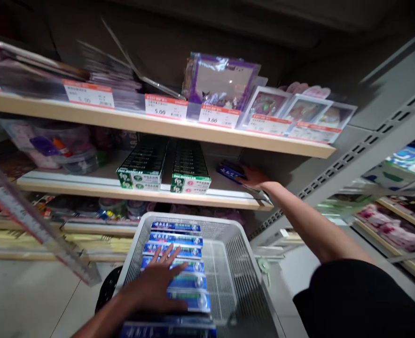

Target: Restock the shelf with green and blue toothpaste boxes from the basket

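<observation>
My right hand reaches onto the middle shelf, its fingers round the end of a dark blue toothpaste box that rests on or just above the board. Part of that grip is hidden. Below, a light grey plastic basket has several blue toothpaste boxes in a row along its left side. Over this row my left hand lies with fingers spread, touching or just above the boxes. Two stacks of green boxes, a left stack and a right stack, stand left of my right hand.
The upper shelf's edge juts out above my right hand, with price tags and packaged goods. A slotted metal upright stands to the right. At left, a clear slanted strip crosses in front of the shelves. Plastic tubs sit on the middle shelf.
</observation>
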Action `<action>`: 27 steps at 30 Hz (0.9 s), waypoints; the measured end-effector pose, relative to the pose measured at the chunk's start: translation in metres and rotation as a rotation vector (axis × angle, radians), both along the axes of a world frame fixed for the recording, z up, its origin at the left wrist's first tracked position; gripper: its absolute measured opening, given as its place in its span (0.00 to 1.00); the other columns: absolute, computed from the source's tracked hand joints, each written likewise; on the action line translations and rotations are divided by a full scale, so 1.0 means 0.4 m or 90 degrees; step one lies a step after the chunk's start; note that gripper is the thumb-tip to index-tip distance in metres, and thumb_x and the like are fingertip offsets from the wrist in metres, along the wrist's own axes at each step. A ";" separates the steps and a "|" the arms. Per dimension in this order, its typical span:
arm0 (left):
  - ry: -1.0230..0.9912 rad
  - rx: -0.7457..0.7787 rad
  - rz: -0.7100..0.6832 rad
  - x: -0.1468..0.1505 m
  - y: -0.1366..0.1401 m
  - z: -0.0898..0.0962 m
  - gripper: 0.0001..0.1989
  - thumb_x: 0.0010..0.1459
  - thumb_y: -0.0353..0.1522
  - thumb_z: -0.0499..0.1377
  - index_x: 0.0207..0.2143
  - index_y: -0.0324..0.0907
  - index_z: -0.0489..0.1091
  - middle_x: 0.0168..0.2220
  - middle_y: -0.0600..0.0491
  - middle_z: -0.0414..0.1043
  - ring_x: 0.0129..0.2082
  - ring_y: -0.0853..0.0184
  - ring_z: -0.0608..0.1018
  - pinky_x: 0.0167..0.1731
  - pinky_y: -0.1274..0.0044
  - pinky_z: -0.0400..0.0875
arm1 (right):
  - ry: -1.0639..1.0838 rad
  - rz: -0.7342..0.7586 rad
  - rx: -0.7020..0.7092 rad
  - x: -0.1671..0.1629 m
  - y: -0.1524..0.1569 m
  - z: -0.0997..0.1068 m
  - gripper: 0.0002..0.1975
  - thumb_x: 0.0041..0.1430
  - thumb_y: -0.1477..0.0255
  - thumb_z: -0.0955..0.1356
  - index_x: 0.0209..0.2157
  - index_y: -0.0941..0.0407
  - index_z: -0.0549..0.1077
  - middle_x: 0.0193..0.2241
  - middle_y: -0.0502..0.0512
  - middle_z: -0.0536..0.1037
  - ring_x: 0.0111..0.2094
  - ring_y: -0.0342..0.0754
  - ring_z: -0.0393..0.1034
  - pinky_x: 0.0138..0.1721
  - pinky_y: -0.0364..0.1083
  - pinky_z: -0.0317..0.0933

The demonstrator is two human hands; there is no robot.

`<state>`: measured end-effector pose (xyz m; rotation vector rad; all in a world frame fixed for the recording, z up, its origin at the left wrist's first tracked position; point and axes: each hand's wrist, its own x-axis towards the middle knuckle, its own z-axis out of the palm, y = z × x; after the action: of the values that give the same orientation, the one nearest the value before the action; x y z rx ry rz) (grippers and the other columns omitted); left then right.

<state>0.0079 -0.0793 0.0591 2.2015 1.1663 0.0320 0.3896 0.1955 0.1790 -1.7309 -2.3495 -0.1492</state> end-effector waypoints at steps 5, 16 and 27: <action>-0.083 -0.031 0.026 -0.079 -0.080 0.095 0.37 0.57 0.56 0.52 0.66 0.59 0.48 0.70 0.54 0.40 0.68 0.52 0.47 0.62 0.58 0.51 | -0.049 0.103 -0.073 -0.001 -0.375 0.021 0.35 0.60 0.53 0.64 0.62 0.57 0.58 0.46 0.67 0.70 0.40 0.58 0.71 0.39 0.53 0.66; -0.039 0.065 0.008 -0.091 -0.257 0.053 0.25 0.59 0.34 0.58 0.59 0.56 0.62 0.51 0.52 0.69 0.50 0.60 0.73 0.50 0.68 0.69 | -0.001 0.387 -0.107 -0.505 -0.480 -0.203 0.36 0.60 0.55 0.65 0.64 0.57 0.54 0.51 0.68 0.66 0.48 0.60 0.64 0.49 0.58 0.60; -0.476 0.154 0.230 -0.082 0.016 0.210 0.30 0.66 0.47 0.38 0.68 0.50 0.44 0.69 0.54 0.44 0.68 0.60 0.47 0.66 0.65 0.42 | 0.575 0.100 0.140 -0.395 -0.396 -0.109 0.28 0.68 0.58 0.48 0.50 0.55 0.69 0.45 0.62 0.74 0.50 0.54 0.68 0.51 0.53 0.63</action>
<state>-0.0250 -0.0728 0.1432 1.8529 1.1195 1.0942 0.2314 0.0370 0.1354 -1.1420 -1.6940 0.3238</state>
